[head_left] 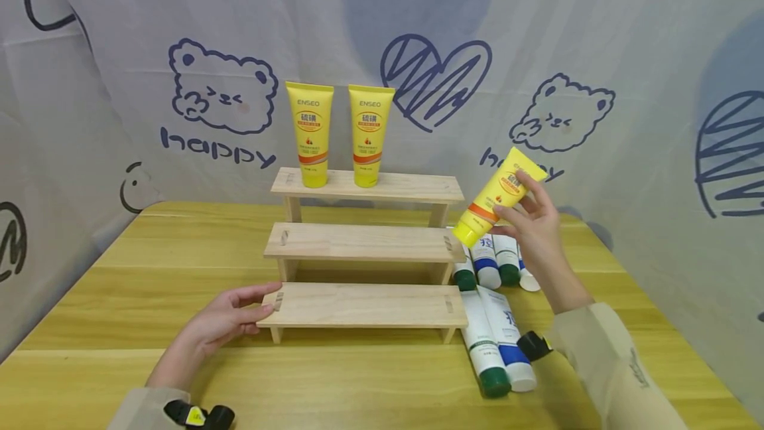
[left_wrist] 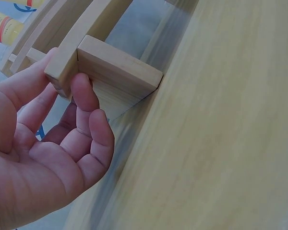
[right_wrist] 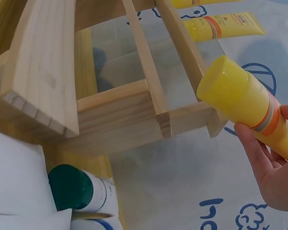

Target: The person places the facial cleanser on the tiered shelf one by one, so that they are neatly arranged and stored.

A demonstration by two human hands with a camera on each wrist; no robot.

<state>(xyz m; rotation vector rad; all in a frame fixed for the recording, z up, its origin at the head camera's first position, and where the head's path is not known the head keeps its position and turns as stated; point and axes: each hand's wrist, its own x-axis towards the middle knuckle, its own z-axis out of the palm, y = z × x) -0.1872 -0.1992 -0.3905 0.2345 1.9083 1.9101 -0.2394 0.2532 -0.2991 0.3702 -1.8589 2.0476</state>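
A three-step wooden display rack [head_left: 364, 304] stands on the table. My left hand [head_left: 229, 314] pinches the left end of its lowest step; in the left wrist view the thumb and fingers of that hand [left_wrist: 62, 139] close round the board's end. Two yellow tubes, one on the left [head_left: 310, 135] and one on the right [head_left: 368, 135], stand upright on the top step. My right hand [head_left: 537, 224] holds a third yellow tube [head_left: 498, 198], tilted with its cap down to the left, beside the rack's right side. The right wrist view shows this tube [right_wrist: 240, 91] near the rack's upper end.
Right of the rack, white tubes with green caps [head_left: 486, 344] and blue-banded white tubes [head_left: 507, 334] lie on the wooden table [head_left: 197, 244]. More white tubes [head_left: 507, 257] lie behind them. A printed cloth [head_left: 322, 18] hangs at the back.
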